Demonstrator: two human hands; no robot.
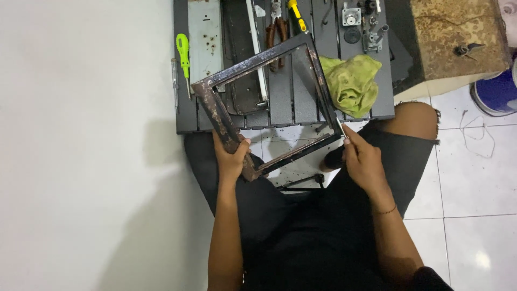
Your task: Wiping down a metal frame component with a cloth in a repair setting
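Note:
I hold a dark, rusty rectangular metal frame [215, 105] tilted over my lap and the near edge of a low black slatted table [280, 102]. My left hand [230, 156] grips the frame's rusted left bar near its lower corner. My right hand [362, 157] is closed at the frame's lower right corner, pinching a thin pale tool or blade [340, 128] against it. Through the frame's opening I see the table slats and the white floor tiles.
On the table lie a green-handled screwdriver [183, 51], a thin tester screwdriver [174, 81], pliers [277, 27], a yellow-handled tool [296, 13], a crumpled green cloth [353, 81], a grey metal plate [205, 37] and small metal parts [363, 24]. A rusty box [458, 32] stands right.

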